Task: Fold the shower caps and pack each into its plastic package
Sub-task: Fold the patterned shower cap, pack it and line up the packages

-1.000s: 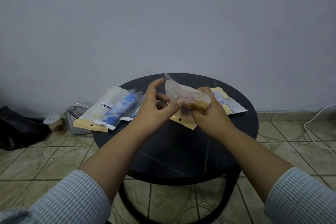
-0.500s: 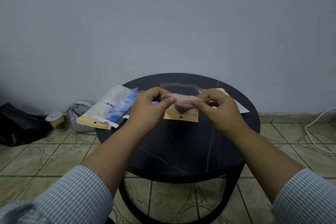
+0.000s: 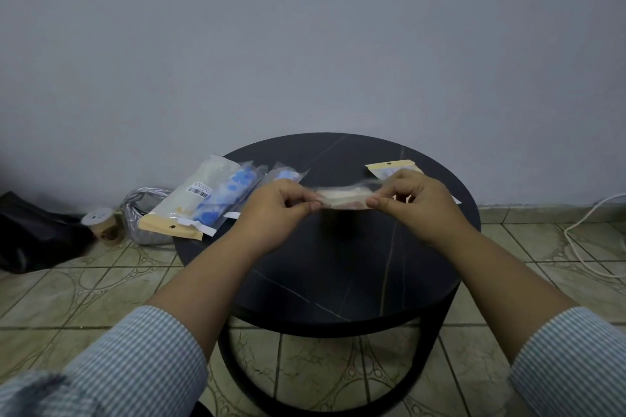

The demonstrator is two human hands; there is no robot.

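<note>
Above the round black table (image 3: 338, 264) I hold a clear plastic package (image 3: 342, 200) with a pale folded shower cap inside, stretched flat between my hands. My left hand (image 3: 277, 210) pinches its left end and my right hand (image 3: 413, 203) pinches its right end. The package is blurred, so its opening cannot be made out. Behind my right hand lies another package (image 3: 393, 168) with a yellow header card, partly hidden.
At the table's left edge lie packed packages: a white one with a barcode (image 3: 189, 200) and blue-patterned ones (image 3: 230, 193). On the tiled floor to the left are a silver bag (image 3: 139, 213), a small roll (image 3: 101, 223) and a black bag (image 3: 30, 234). A white cable (image 3: 589, 223) runs at right.
The package went from upright and bunched in my right hand to lying flat, pulled out sideways between both hands. My hands moved apart, uncovering the yellow-headed package behind.
</note>
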